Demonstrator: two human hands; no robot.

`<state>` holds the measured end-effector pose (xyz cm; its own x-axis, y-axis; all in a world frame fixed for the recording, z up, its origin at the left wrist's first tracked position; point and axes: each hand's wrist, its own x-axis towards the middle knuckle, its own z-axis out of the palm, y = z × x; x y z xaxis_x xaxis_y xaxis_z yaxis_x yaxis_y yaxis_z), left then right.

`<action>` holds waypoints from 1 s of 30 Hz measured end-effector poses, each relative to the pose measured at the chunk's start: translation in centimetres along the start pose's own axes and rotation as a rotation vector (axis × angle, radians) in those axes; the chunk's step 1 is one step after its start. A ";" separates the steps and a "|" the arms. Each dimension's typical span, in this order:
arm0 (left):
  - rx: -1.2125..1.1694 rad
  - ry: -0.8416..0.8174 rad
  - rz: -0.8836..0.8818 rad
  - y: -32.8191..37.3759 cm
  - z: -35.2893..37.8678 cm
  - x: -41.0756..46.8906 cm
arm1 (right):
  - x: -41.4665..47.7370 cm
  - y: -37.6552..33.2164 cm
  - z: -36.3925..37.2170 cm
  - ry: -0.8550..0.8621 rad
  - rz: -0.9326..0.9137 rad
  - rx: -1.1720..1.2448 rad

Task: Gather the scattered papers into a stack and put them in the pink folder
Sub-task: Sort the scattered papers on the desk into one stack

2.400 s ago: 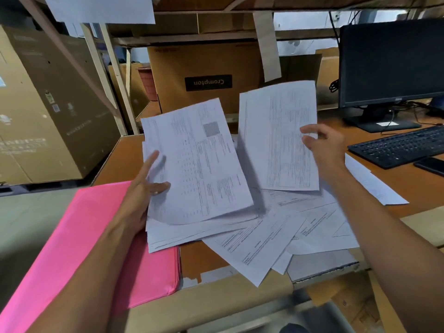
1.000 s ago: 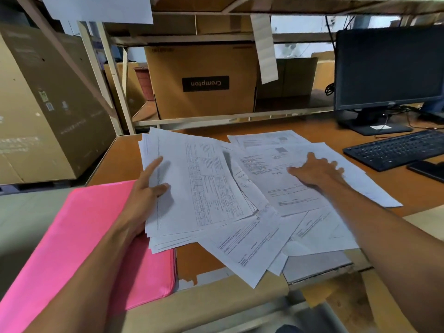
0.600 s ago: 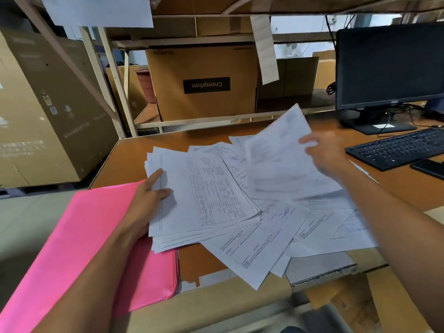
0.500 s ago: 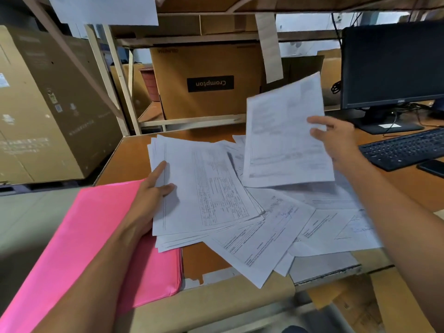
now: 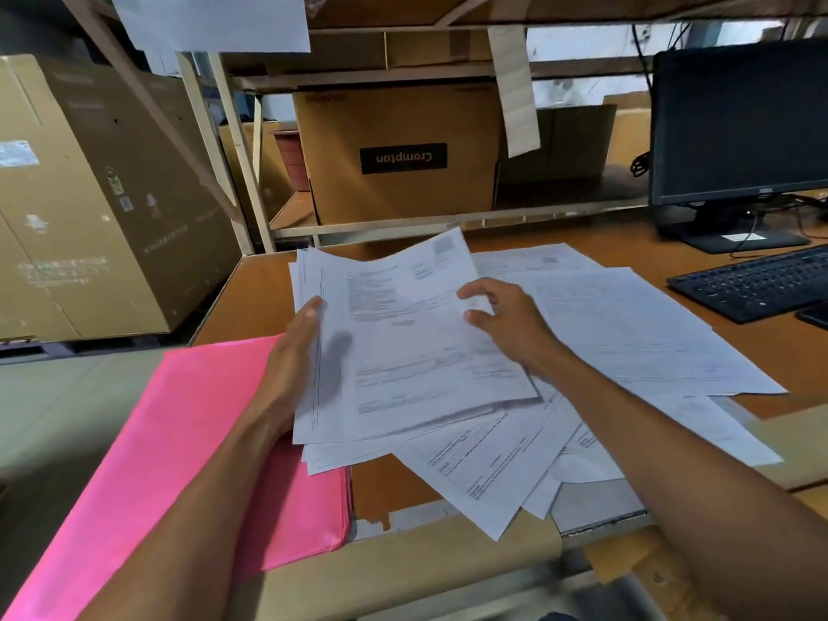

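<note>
1. The left hand [image 5: 293,351] grips the stack [image 5: 416,374] by its left edge, thumb on top and fingers underneath. The stack is raised and tilted above the tabletop [image 5: 672,244].
2. The right hand [image 5: 506,320] is curled at the right edge of the top sheet [image 5: 403,307]. Its thumb lies on the paper and it seems to pinch that edge, though the fingers underneath are hidden.
3. The sheets in the stack are not squared up: their edges fan out at the top left and along the bottom.
4. The pink folder [image 5: 188,441] lies closed at the near left of the tabletop, partly under the left forearm and just beside the stack's lower corner.
5. Several loose papers [image 5: 627,333] lie spread to the right and toward the near edge, overlapping one another. Some run under the right forearm.
6. A keyboard [image 5: 752,284] and a monitor [image 5: 739,123] sit at the far right, apart from the papers. A cardboard box [image 5: 394,150] stands on the shelf behind.
7. My judgement is that the gathering step is partly done. One sheet is being settled onto the stack, and the folder is not yet opened.
8. The next move probably calls for the right hand to let go and reach for another loose sheet while the left hand holds the stack firm. After that, the edges need tapping even before the folder is opened.
</note>
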<state>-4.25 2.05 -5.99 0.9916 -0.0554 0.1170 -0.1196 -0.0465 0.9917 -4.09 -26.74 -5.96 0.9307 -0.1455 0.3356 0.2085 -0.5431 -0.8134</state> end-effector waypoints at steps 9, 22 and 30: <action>0.088 -0.105 0.055 -1.1 -1.0 0.9 | -0.1 -1.6 3.7 -0.031 -0.002 -0.067; 0.145 -0.063 0.026 -2.1 -1.2 2.0 | -1.2 6.9 -9.0 -0.182 0.561 -0.946; 0.122 -0.074 0.022 -2.3 -1.4 2.1 | -0.1 4.5 -5.4 -0.189 0.393 -0.738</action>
<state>-1.83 3.49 -7.98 0.9828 -0.1307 0.1304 -0.1513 -0.1650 0.9746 -4.86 -33.69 -7.11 0.9423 -0.3318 -0.0440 -0.3282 -0.8906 -0.3147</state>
